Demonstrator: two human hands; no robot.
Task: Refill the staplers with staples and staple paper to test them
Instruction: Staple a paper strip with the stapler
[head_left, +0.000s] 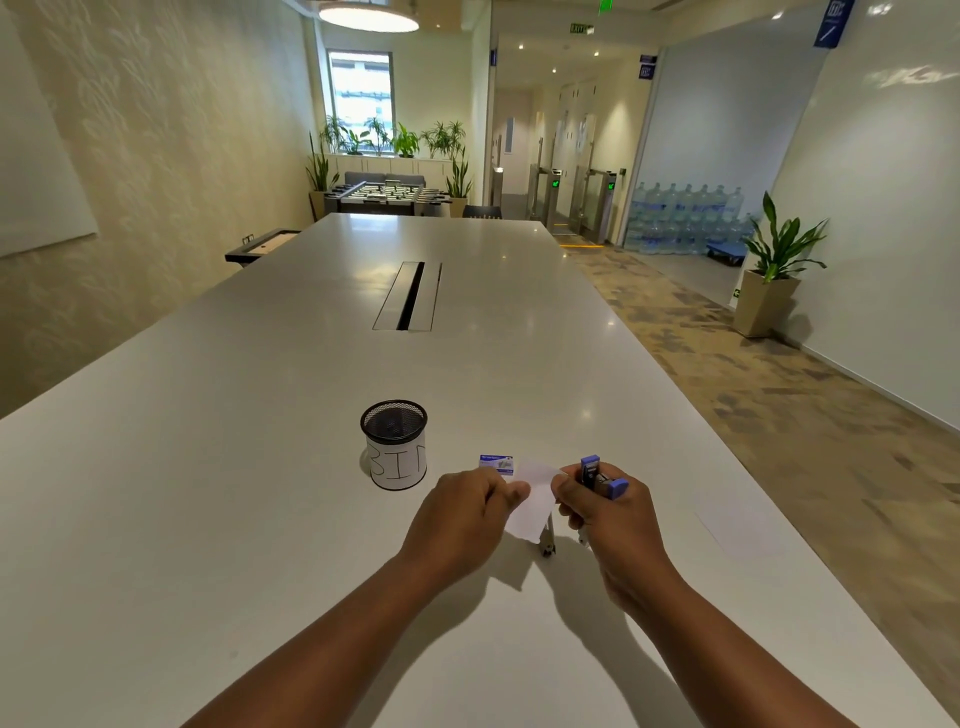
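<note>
Flanking paper (534, 500): mesh bin (394, 444), staple box (496, 463), stapler (602, 478).

One head-worn wide-angle view looks forward and down along a long white table (291, 467) — both forearms enter from the bottom edge, the hands close below — while the room recedes far behind.

Tabletop (260, 467): carries everything here.
Mesh cup (394, 444): left of the hands, standing upright.
Staple box (496, 462): right of the cup, just behind the paper slip.
Paper slip (532, 499): between left hand (462, 512) and right hand (605, 512).
Stapler (602, 475): in the right hand's grip, right of the slip.
Paper sheet (737, 525): flat, right of the hands.
</note>
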